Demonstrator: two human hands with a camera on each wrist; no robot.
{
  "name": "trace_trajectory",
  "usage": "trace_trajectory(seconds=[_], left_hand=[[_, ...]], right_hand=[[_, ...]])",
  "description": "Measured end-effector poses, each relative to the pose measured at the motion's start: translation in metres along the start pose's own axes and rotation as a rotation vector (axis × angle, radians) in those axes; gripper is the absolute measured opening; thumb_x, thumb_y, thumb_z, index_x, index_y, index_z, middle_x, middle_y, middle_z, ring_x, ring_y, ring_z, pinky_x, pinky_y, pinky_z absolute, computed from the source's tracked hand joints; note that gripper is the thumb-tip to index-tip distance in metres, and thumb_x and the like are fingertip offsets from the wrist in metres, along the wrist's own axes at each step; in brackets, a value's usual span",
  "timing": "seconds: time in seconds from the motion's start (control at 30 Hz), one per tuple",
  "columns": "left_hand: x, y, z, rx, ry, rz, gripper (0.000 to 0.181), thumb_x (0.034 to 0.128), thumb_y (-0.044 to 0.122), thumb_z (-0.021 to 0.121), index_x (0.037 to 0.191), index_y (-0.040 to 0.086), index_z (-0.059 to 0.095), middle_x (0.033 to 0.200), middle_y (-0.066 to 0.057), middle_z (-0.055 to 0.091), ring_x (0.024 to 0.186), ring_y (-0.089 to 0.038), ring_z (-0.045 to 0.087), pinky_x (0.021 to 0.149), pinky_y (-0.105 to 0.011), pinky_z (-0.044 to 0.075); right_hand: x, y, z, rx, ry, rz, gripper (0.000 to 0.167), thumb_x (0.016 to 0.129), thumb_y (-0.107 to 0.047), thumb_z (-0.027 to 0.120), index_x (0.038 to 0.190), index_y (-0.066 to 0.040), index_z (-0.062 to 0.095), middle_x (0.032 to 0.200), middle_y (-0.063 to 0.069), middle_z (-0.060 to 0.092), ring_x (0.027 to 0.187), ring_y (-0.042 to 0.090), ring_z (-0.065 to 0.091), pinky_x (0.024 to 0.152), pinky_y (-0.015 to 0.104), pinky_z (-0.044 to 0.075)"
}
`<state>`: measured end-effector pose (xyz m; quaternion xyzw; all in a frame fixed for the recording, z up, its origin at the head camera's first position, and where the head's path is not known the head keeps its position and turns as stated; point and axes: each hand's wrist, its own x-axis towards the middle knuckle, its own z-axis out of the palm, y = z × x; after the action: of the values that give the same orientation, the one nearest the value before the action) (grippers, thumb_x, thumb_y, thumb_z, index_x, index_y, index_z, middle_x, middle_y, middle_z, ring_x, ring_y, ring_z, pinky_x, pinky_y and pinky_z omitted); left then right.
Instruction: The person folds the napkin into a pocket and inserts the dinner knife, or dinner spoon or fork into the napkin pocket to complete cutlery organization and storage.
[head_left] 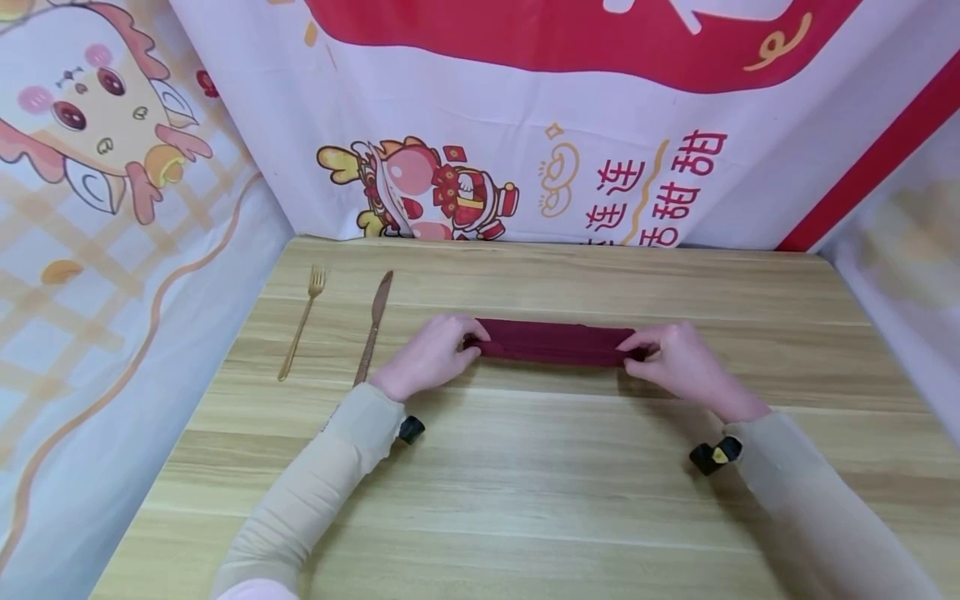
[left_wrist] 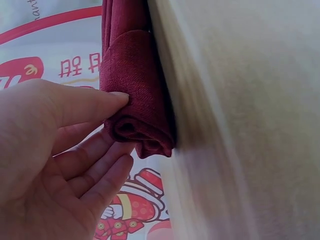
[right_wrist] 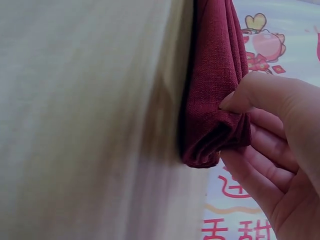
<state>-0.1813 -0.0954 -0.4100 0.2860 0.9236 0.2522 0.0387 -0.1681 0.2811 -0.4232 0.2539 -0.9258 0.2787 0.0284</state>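
A dark red cloth napkin (head_left: 555, 342), rolled or folded into a long narrow strip, lies crosswise on the wooden table. My left hand (head_left: 438, 354) pinches its left end, and my right hand (head_left: 678, 362) pinches the right end. In the left wrist view, the thumb of the left hand (left_wrist: 55, 145) presses on the napkin (left_wrist: 135, 75), whose end shows rolled layers. The right wrist view has the right hand (right_wrist: 285, 125) with its thumb on the napkin (right_wrist: 215, 75) near the layered end and the other fingers behind and partly beneath it.
On the left of the table (head_left: 525, 483) lie a gold fork (head_left: 300, 329) and a copper-coloured knife (head_left: 377, 312), the knife's lower end hidden by the left arm. A printed white and red cloth (head_left: 525, 108) hangs behind the table, with another printed cloth (head_left: 172, 308) along the left side.
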Motion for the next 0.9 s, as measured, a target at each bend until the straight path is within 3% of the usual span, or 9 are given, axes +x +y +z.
trace_trajectory(seconds=[0.1, 0.47, 0.7, 0.9], left_hand=[[0.002, 0.002, -0.003, 0.017, 0.027, 0.005, 0.021, 0.0951, 0.005, 0.07, 0.115, 0.007, 0.074, 0.118, -0.008, 0.07, 0.112, -0.022, 0.062, 0.099, -0.037, 0.049], [0.005, 0.008, -0.013, -0.003, 0.124, 0.039, 0.02, 0.0993, 0.006, 0.064, 0.118, 0.002, 0.068, 0.117, -0.01, 0.065, 0.114, -0.025, 0.058, 0.099, -0.039, 0.048], [0.005, 0.009, -0.018, -0.006, 0.173, 0.045, 0.02, 0.1022, 0.006, 0.059, 0.121, 0.002, 0.064, 0.119, -0.01, 0.062, 0.112, -0.023, 0.056, 0.095, -0.038, 0.048], [0.006, 0.009, -0.021, -0.031, 0.215, 0.032, 0.019, 0.1043, 0.008, 0.056, 0.122, 0.002, 0.061, 0.119, -0.01, 0.061, 0.106, -0.02, 0.056, 0.091, -0.036, 0.049]], right_hand=[[0.003, -0.003, -0.006, -0.003, 0.002, 0.029, 0.017, 0.083, -0.005, 0.08, 0.1, -0.007, 0.08, 0.1, 0.011, 0.076, 0.086, 0.023, 0.071, 0.074, 0.045, 0.059], [0.011, -0.009, -0.02, 0.034, 0.108, 0.029, 0.014, 0.084, -0.008, 0.078, 0.098, -0.008, 0.078, 0.098, 0.008, 0.074, 0.091, 0.026, 0.068, 0.074, 0.05, 0.058], [0.015, -0.015, -0.027, 0.065, 0.175, 0.077, 0.01, 0.085, -0.009, 0.076, 0.095, -0.012, 0.077, 0.091, 0.002, 0.073, 0.087, 0.02, 0.067, 0.063, 0.027, 0.054], [0.018, -0.022, -0.033, 0.107, 0.185, 0.11, 0.009, 0.089, -0.009, 0.075, 0.097, -0.013, 0.077, 0.093, 0.001, 0.073, 0.09, 0.019, 0.067, 0.065, 0.024, 0.052]])
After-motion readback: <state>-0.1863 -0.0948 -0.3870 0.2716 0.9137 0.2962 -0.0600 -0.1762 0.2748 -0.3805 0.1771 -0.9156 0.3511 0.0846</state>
